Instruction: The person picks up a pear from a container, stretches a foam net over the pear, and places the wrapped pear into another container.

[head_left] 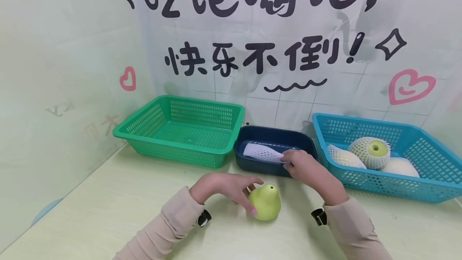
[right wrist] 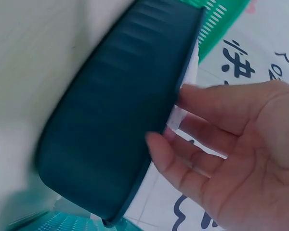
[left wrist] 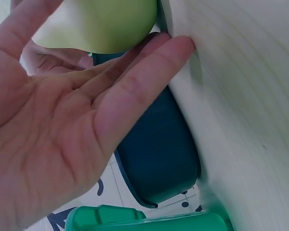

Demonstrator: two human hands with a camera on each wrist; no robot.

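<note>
A yellow-green pear stands upright on the table, its dark-tipped narrow end up. My left hand holds it from the left side, thumb across the front and the other fingers behind. In the left wrist view, the pear shows beyond the fingers, near the tabletop. A white foam fruit net lies flattened in the dark blue basin. At the basin's right front rim, my right hand pinches the net's end. The right wrist view shows a bit of the net between the fingers; the rest is behind the basin wall.
Left of the basin stands a green slotted basket. To its right, a blue basket holds several fruits in white foam nets. Behind them rises a wall sheet with black lettering. The pale tabletop extends in front.
</note>
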